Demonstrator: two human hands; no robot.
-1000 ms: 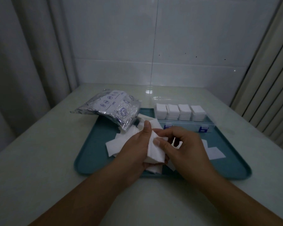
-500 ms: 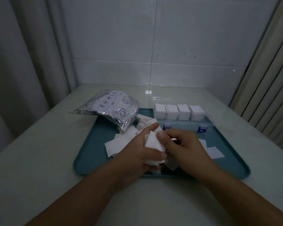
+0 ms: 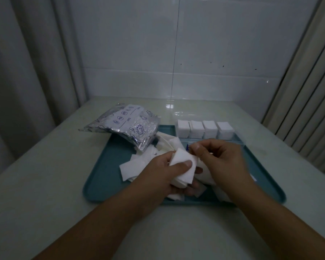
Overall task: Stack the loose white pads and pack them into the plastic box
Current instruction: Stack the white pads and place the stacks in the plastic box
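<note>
Centrally, low in the frame: left hand (image 3: 169, 171), fingers and thumb curled round a small stack of white pads (image 3: 184, 168), thumb pressed on the top pad, the stack held just above the tray. Right hand (image 3: 221, 162), immediately right of the stack, thumb and forefinger pinched together at its upper right corner; whether they pinch a pad cannot be told. Loose pads (image 3: 133, 166), scattered flat on the teal tray (image 3: 105, 169), left of and beneath the hands. Plastic box (image 3: 238, 140), clear, at the tray's far right edge, four upright blocks of packed pads (image 3: 204, 128) in a row inside. Foil bag (image 3: 126, 126), silver with blue print, upper left of the tray, overhanging its rim onto the pale table (image 3: 45, 175).
</note>
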